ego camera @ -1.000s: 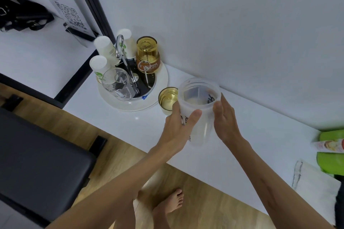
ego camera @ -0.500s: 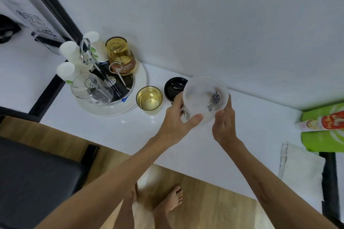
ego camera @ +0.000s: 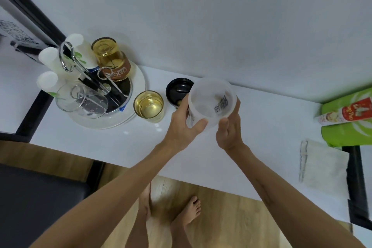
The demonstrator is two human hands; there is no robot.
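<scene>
A frosted translucent plastic cup (ego camera: 209, 99) with dark lettering on its side is held above the white counter (ego camera: 141, 147), its open mouth facing the camera. My left hand (ego camera: 184, 125) grips its left side, thumb across the near rim. My right hand (ego camera: 229, 129) holds its right side, fingers curled behind. A black round lid (ego camera: 177, 90) lies on the counter just behind the cup. To the left stands an amber glass (ego camera: 149, 105) with pale yellow liquid.
A round white tray (ego camera: 138, 82) at the left carries a chrome rack, upturned clear and amber glasses and white paper cups. A green packet (ego camera: 350, 119) and a white cloth (ego camera: 322, 165) lie at the right. A dark seat (ego camera: 36, 197) stands at the lower left.
The cup has tilted its mouth further toward the camera and sits a little farther right. The view has shifted right, and the black lid has come into sight behind the cup.
</scene>
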